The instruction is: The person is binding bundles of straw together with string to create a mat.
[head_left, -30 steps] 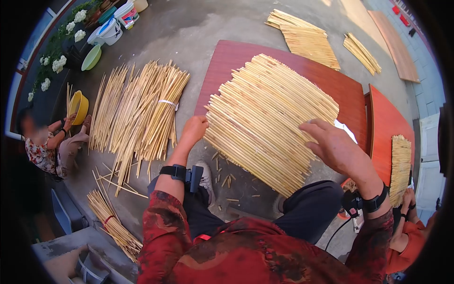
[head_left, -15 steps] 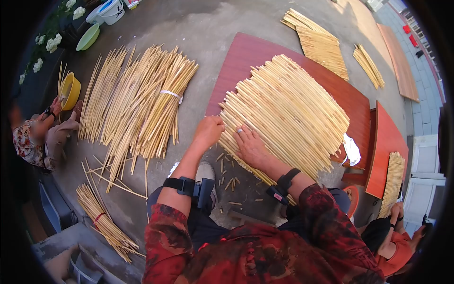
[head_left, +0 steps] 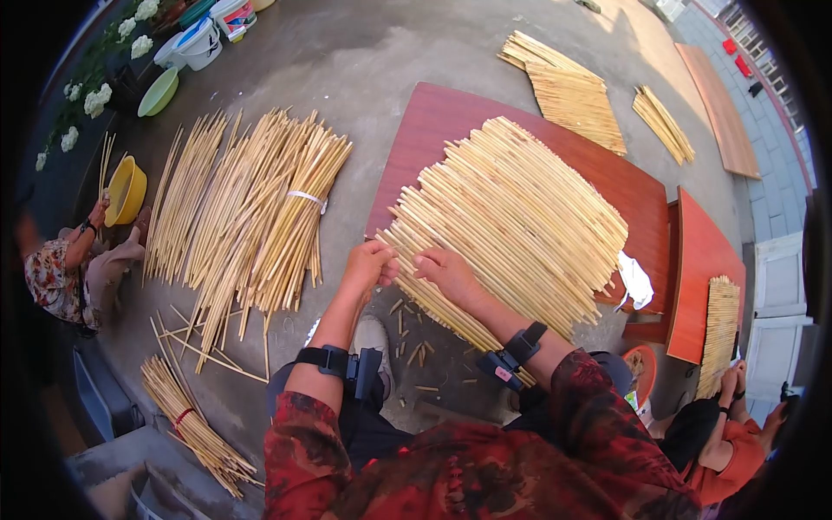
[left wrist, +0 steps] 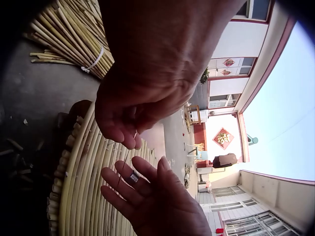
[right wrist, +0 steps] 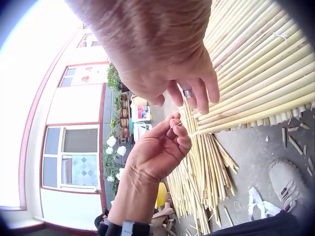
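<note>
A mat of pale, closely laid stalks (head_left: 520, 217) covers much of a red-brown board (head_left: 425, 113). At the mat's left edge my left hand (head_left: 369, 264) pinches a thin strand, thread or wire (left wrist: 127, 156), between thumb and fingertips. My right hand (head_left: 448, 276) is just to its right, over the mat's near-left edge. In the left wrist view the right hand (left wrist: 157, 199) has its palm turned up and fingers spread, a ring on one, with the strand passing across them. The right wrist view shows the left hand (right wrist: 160, 150) with curled fingers, close below the right fingertips.
Loose stalks (head_left: 225, 208) and a white-tied bundle (head_left: 308, 204) lie on the ground at left, a red-tied bundle (head_left: 195, 420) nearer. Cut pieces (head_left: 420, 351) lie by my feet. A white cloth (head_left: 635, 282) hangs at the mat's right. People sit at both sides.
My right hand has come from over the mat's right part to its left edge, rested on the stalks, then lifted beside my left hand. The left stays near the same edge.
</note>
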A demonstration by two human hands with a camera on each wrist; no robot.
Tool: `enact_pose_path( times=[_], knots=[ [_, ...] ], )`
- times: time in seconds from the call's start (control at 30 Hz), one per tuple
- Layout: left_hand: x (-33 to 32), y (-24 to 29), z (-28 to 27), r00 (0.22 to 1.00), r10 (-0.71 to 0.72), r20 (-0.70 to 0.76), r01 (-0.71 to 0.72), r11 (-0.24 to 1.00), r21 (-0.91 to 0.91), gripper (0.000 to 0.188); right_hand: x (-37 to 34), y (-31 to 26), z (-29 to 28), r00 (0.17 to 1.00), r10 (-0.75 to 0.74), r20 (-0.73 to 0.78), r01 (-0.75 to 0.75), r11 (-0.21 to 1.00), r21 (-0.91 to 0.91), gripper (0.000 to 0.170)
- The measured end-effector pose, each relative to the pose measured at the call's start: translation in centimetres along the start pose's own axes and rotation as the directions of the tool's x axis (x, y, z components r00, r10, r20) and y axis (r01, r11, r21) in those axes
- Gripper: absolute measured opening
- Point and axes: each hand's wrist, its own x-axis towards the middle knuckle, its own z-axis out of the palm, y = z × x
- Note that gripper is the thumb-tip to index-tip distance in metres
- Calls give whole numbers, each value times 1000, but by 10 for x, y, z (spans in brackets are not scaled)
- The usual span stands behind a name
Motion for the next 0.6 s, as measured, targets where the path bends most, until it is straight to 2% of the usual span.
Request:
enact_pose_path(
  times=[0.03, 0.07, 0.13, 0.2, 0.27, 0.4, 0.47, 0.6],
  knots=[
    [0, -2, 1, 998, -49, 34, 50, 999, -21, 12, 0, 8, 0, 998, -68, 18, 68, 997, -29, 28],
    [-1, -1, 3, 993, -97, 67, 100, 994, -40, 12, -3, 2, -1, 997, -72, 15, 72, 997, -31, 28],
    [-3, -1, 8, 993, -97, 71, 100, 994, -41, 11, -12, -7, 0, 998, 10, 68, -12, 999, 38, 26],
    [-2, -5, 11, 992, -99, 77, 102, 994, -43, 10, -7, -2, -2, 1000, 1, 9, -1, 998, 56, 21],
    [0, -8, 10, 983, -143, 113, 158, 977, -142, 7, -4, 0, -10, 997, -22, 76, 37, 979, -202, 18],
    [3, -7, 12, 984, -165, 68, 176, 963, -206, 8, 0, 8, -15, 997, -37, 64, 52, 968, -244, 15],
    [10, -13, 10, 975, -186, 122, 210, 952, -223, 7, 1, 7, -18, 999, -11, 41, 14, 997, -70, 14],
    [16, -17, 18, 978, -181, 99, 203, 934, -295, 6, 4, 0, -22, 999, -47, 23, 46, 998, 45, 12]
  ],
)
